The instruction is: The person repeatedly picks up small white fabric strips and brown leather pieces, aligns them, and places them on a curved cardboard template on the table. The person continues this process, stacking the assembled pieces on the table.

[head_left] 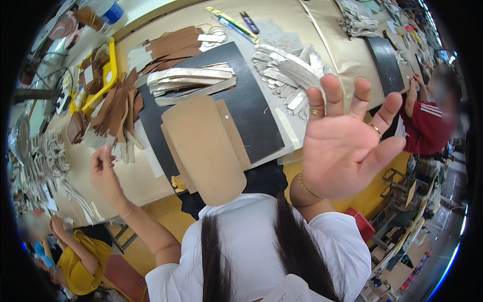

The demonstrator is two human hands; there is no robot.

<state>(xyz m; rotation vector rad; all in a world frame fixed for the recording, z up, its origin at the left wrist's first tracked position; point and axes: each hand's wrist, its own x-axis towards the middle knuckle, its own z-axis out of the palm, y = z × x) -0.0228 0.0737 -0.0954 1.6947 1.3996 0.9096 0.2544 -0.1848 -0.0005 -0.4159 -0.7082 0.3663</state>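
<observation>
My right hand [347, 146] is raised toward the camera, palm showing and fingers spread, with nothing in it. It wears rings and a bracelet. At the left, my left hand [104, 173] has its fingers drawn together beside the ends of brown leather-like strips [113, 108]; whether it pinches anything is hidden. Between my hands, a tan board with rounded ends [206, 146] lies over another tan board [178, 161], reaching past the table's near edge. Beyond them, a bundle of whitish strips [193, 80] rests on a black mat [256, 116].
A loose pile of whitish strips [292, 68] lies right of the mat. Farther back are brown strips [176, 45], pens [234, 27] and small dark snips [249, 22]. A yellow basket [111, 63] stands at left. Co-workers sit at far right [427, 126] and lower left [83, 264].
</observation>
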